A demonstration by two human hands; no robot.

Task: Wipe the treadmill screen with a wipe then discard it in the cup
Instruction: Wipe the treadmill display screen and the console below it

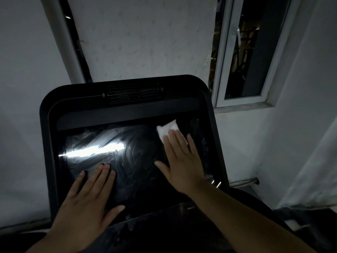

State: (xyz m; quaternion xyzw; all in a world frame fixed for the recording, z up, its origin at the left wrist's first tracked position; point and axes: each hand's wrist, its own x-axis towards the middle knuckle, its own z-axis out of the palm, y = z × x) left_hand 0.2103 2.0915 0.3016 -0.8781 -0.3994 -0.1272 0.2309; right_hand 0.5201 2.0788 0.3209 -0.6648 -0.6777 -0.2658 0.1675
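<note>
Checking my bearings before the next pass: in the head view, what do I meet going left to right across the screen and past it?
Left hand flat on the treadmill screen → bright glare streak → right hand pressing the white wipe → window.

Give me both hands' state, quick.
Left hand: open, flat on the treadmill screen.
Right hand: open, straight fingers pressing the wipe on the screen.
</note>
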